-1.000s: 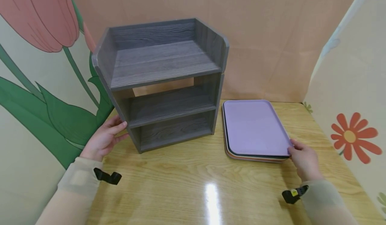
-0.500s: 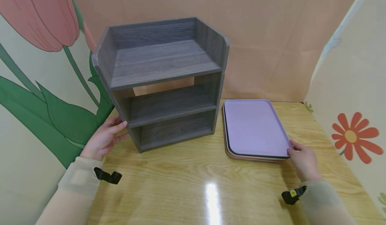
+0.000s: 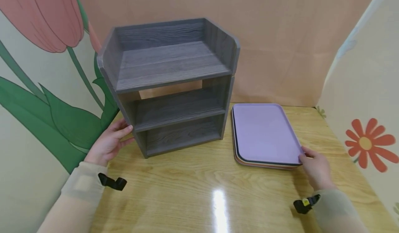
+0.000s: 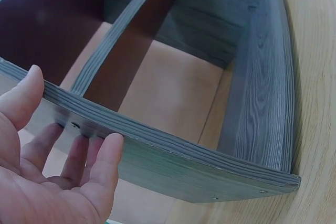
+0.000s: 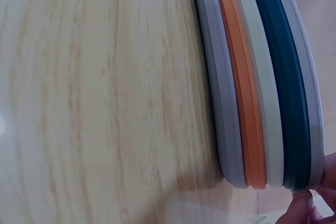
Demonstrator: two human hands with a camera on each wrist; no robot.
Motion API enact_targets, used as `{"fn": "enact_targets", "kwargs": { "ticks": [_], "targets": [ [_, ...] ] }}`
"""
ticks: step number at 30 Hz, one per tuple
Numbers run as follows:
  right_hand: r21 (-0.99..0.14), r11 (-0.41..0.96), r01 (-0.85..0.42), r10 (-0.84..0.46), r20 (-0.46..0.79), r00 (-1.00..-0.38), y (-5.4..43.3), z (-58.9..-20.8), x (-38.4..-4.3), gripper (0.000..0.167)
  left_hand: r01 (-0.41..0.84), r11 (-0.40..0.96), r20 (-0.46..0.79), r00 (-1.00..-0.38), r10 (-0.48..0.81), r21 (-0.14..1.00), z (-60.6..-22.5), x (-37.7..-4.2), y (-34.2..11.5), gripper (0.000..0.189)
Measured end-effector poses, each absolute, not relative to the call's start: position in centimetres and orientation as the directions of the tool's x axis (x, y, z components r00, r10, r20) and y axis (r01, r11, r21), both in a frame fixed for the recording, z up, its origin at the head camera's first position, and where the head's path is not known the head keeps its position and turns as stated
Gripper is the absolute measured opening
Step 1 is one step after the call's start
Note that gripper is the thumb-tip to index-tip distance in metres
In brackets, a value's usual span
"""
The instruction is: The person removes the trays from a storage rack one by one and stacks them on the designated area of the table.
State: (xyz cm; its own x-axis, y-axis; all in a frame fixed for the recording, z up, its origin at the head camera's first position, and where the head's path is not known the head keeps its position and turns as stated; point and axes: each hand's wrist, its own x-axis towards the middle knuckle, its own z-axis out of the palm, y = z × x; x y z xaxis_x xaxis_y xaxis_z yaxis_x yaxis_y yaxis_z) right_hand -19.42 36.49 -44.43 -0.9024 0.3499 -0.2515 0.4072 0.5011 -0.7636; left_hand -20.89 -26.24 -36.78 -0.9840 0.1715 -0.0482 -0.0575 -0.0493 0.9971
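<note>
A grey wood-grain shelf unit (image 3: 174,80) stands on the table, with a walled top and two levels below. My left hand (image 3: 109,141) is at its left side. In the left wrist view, the fingertips of that hand (image 4: 68,171) touch the outer side panel (image 4: 157,166), fingers fairly straight, thumb by the front edge. To the right lies a stack of rectangular trays, a lilac tray (image 3: 266,132) uppermost. My right hand (image 3: 316,167) pinches the near right corner of this lilac tray. Below it, the right wrist view shows a dark teal tray (image 5: 283,82), then a whitish tray (image 5: 262,87) and an orange tray (image 5: 241,87).
The wood-grain table (image 3: 187,191) extends in front of the shelf and the trays. A peach backdrop (image 3: 280,42) hangs behind. Flower-printed walls (image 3: 352,87) close in on both sides. Another lilac tray (image 5: 220,103) forms the bottom of the stack.
</note>
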Motion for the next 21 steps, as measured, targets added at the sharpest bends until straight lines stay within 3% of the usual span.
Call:
{"fn": "enact_targets", "kwargs": {
  "ticks": [21],
  "targets": [
    [-0.765,0.481,0.428,0.329,-0.295,-0.897,36.98,-45.13,-19.97,0.056,-0.055,-0.075,-0.043,-0.986,0.16,0.996,-37.1,-20.97,-26.14,0.045]
  ]
}}
